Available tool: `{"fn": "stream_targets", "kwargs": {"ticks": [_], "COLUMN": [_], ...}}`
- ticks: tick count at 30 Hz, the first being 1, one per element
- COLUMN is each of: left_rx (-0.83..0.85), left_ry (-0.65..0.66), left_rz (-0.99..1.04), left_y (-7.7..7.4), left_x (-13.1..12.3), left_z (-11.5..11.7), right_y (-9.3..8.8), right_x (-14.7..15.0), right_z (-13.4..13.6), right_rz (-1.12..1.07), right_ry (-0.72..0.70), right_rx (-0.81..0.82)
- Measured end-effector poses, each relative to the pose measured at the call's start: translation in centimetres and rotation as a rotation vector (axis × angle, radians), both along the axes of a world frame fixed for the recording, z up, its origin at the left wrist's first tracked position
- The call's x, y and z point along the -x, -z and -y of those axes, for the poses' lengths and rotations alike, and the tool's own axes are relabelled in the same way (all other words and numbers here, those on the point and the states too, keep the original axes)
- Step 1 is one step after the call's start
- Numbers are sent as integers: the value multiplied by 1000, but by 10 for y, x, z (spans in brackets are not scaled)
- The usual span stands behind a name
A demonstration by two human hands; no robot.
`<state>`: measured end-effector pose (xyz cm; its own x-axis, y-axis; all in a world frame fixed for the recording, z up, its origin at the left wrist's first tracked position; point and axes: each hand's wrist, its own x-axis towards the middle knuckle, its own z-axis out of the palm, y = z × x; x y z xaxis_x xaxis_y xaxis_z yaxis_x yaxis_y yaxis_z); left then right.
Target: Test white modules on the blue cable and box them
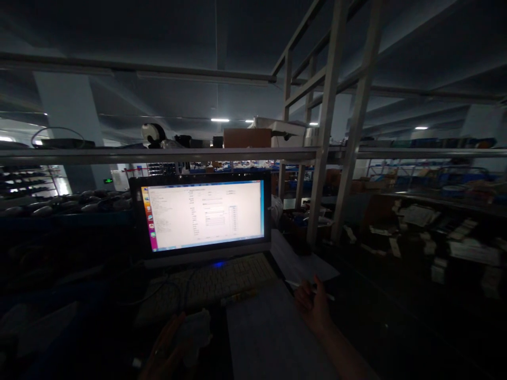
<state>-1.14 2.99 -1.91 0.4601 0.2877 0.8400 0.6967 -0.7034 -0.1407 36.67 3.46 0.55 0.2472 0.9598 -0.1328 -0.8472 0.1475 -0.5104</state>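
Note:
The scene is dark. My right hand (312, 306) is closed around a pen (328, 296) and rests at the top right corner of a sheet of paper (265, 338). My left hand (166, 351) is at the bottom edge, its fingers curled round a pale crumpled thing (196, 330) that I cannot make out. A lit computer monitor (204, 215) stands straight ahead, and a pale keyboard (214, 282) lies below it, just beyond both hands.
A second sheet of paper (297, 258) lies right of the keyboard. A metal frame upright (322, 158) rises to the right of the monitor. A shelf rail (158, 154) above carries boxes and gear. Papers and labels (455, 243) litter the bench at the right.

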Motion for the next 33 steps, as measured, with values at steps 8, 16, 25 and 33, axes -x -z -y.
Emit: {"fn": "stream_targets", "kwargs": {"ticks": [8,16,25,33], "left_rx": [69,136,220,268], "left_ry": [-15,-41,-48,-69], "left_rz": [4,36,73,73], "left_y": [-2,-10,-11,-8], "left_x": [0,-5,-11,-12], "left_z": [6,15,22,22], "right_y": [5,11,6,8], "right_x": [-3,-8,-7,-11], "right_z": [-1,-1,5,5], "right_rz": [88,142,108,127], "right_ry": [-16,-69,-56,-86], "right_rx": [-36,-89,15,-7]}}
